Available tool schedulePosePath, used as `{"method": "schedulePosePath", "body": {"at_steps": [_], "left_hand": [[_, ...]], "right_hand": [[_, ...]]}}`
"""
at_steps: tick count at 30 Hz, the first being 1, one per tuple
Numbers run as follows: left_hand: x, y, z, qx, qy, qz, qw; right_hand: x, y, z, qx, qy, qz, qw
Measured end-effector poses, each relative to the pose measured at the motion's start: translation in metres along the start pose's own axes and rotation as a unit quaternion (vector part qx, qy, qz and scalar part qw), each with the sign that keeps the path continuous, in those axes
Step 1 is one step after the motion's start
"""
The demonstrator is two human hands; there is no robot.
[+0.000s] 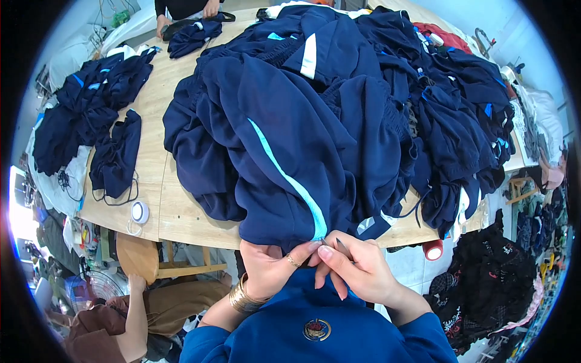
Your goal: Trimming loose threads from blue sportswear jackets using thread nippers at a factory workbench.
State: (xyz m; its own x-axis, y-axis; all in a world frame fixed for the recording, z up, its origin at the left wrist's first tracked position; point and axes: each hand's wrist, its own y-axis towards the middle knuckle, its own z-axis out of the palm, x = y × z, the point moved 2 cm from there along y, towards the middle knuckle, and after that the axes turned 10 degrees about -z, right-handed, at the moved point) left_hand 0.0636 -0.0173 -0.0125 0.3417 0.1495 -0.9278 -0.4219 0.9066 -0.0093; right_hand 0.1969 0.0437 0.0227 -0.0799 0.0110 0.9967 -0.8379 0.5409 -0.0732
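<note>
A navy garment (272, 115) with a light blue stripe (283, 170) hangs over the table's near edge towards me. My left hand (265, 269) is closed on its lower edge, thumb pressed where the stripe ends. Right beside it, the fingertips of my right hand (360, 269) meet the left thumb at the same spot. Out of the right hand's curled fingers pokes a small dark pointed metal tool (342, 245); the rest of it is hidden, so its exact kind does not show.
Navy garments (457, 121) heap across the table (181, 227), with another pile (91, 103) at left. A round white device (139, 212) lies near the front edge. A co-worker's hands (163, 27) are at the far side; another person (115, 320) sits lower left. Black clothes (490, 272) lie at right.
</note>
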Motion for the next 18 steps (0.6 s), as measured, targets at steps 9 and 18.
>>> {"method": "schedulePosePath", "body": {"at_steps": [9,18], "left_hand": [[0.003,-0.001,-0.001,-0.037,0.012,0.018,0.999],[0.003,-0.002,0.000,-0.035,0.028,0.039,0.998]], "right_hand": [[-0.019,-0.002,0.016,-0.081,0.063,-0.056,0.993],[-0.011,-0.001,0.006,-0.043,0.028,-0.048,0.998]]}}
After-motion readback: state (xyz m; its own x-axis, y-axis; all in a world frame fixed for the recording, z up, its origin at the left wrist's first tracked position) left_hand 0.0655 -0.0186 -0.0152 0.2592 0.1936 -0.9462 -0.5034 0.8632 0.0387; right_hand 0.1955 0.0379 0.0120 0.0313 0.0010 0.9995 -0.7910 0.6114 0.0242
